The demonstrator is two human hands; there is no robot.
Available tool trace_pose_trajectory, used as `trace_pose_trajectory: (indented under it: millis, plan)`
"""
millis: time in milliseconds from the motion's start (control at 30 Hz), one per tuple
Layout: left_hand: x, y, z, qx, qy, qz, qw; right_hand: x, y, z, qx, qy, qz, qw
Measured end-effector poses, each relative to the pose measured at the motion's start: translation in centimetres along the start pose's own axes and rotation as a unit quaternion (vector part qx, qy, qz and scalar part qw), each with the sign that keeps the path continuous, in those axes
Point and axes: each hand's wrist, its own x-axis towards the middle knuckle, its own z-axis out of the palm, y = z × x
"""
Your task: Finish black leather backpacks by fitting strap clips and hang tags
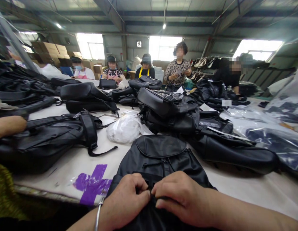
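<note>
A black leather backpack (160, 157) lies flap-up on the white table right in front of me. My left hand (127, 200), with a metal bangle on the wrist, is closed in a pinch on the near edge of the backpack. My right hand (181, 197) is closed too, fingertips pressed together on the same spot, touching the left hand. What exactly sits between the fingertips is hidden.
Several more black backpacks (168, 109) are piled across the table, plus a white plastic bag (126, 128) and clear-bagged items (276, 141) at right. Purple tape (93, 184) marks the near table edge. A co-worker's arm (9, 125) rests at left. Several people work at the far end.
</note>
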Motion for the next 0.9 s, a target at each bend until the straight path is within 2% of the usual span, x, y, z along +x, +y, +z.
trace_pose_trajectory:
  millis: [67, 167, 300, 400, 600, 700, 800, 867, 900]
  plan:
    - [-0.2, -0.1, -0.3, -0.004, -0.018, 0.019, 1.000, -0.1, -0.4, -0.2, -0.052, -0.037, -0.046, 0.997]
    - [-0.6, -0.5, -1.0, -0.001, -0.048, 0.048, 0.998, -0.3, -1.1, -0.6, -0.069, -0.071, -0.068, 0.993]
    - [-1.2, -1.1, -1.9, -0.005, -0.043, 0.037, 0.998, -0.2, -1.4, -1.2, 0.008, -0.133, -0.084, 0.987]
    - [-1.5, -1.3, -2.3, -0.017, -0.025, 0.022, 0.999, 0.0, -1.3, -1.4, 0.060, -0.148, -0.078, 0.984]
    - [-1.3, -1.0, -2.0, -0.011, -0.029, 0.129, 0.991, 0.2, -1.3, -1.6, 0.093, -0.144, -0.062, 0.983]
    - [-1.1, -1.0, -1.8, -0.001, -0.021, 0.139, 0.990, -0.1, -1.0, -1.8, 0.089, -0.098, -0.021, 0.991]
    - [-1.4, -1.3, -2.0, 0.007, 0.006, 0.123, 0.992, -0.3, -0.4, -1.6, 0.052, -0.035, 0.094, 0.994]
    - [-1.7, -1.7, -2.1, 0.015, 0.023, 0.106, 0.994, -0.3, -0.2, -1.4, 0.039, -0.015, 0.168, 0.985]
    - [-1.8, -1.8, -2.1, 0.020, 0.026, 0.100, 0.994, -0.2, -0.3, -1.3, 0.037, -0.015, 0.181, 0.983]
